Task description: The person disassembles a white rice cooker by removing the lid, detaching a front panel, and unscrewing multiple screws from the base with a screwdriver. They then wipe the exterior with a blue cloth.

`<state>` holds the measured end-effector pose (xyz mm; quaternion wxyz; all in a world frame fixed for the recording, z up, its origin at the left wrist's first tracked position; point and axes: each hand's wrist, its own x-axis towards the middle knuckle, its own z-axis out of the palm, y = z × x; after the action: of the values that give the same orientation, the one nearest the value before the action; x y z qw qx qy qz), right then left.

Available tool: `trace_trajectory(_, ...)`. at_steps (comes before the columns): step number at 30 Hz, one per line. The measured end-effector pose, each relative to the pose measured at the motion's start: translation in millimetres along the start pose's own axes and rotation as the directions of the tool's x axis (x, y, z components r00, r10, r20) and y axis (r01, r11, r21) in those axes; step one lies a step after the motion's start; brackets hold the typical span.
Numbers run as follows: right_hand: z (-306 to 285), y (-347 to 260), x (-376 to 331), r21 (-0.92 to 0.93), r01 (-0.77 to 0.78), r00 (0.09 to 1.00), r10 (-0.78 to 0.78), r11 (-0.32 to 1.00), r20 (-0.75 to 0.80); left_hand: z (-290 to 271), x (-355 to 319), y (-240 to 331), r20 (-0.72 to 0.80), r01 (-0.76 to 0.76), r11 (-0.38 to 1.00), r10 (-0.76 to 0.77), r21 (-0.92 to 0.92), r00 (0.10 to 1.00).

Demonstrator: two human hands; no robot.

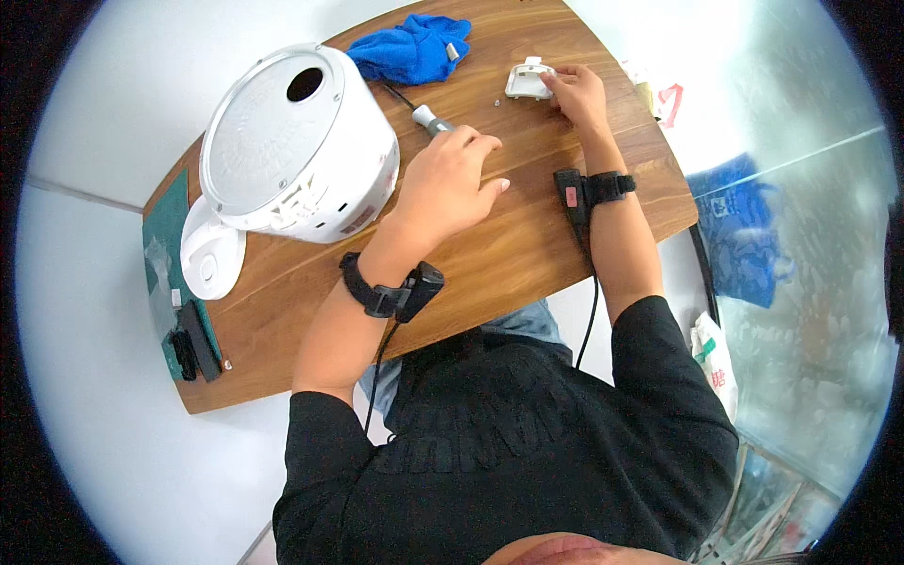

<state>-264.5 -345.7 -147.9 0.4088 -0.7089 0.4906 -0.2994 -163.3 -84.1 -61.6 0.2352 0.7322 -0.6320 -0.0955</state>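
My right hand (576,94) pinches a small white plastic cover (527,81) by its right edge, at the far right part of the table. My left hand (450,179) hovers or rests over the middle of the table with fingers and thumb apart; whether it touches the wood I cannot tell. Just beyond its knuckles lies a screwdriver (426,115) with a grey and white handle, its end partly covered by the hand. Left of this hand, a round white appliance body (363,141) shows its metal base plate (268,127), which has a dark round hole.
A blue cloth (410,49) lies at the far edge, behind the screwdriver. Beside the appliance are a white oval plastic part (212,254) and a green mat (168,221) with dark strips (196,339). A small bit (497,103) lies near the cover. Cables hang from both wrist straps.
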Motion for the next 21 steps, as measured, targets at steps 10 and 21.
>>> trace_trajectory(10,-1.6,-9.8,-12.8,-0.257,0.147,0.987,-0.16,0.955,-0.031,30.9,8.4,-26.2,0.025,0.128,0.972,-0.136,0.198,0.99)
trace_trajectory(21,12.6,-42.8,-62.4,0.23,0.477,0.717,-0.527,0.848,0.457,17.4,-1.4,-28.1,-0.062,-0.02,0.999,0.017,-0.038,0.998)
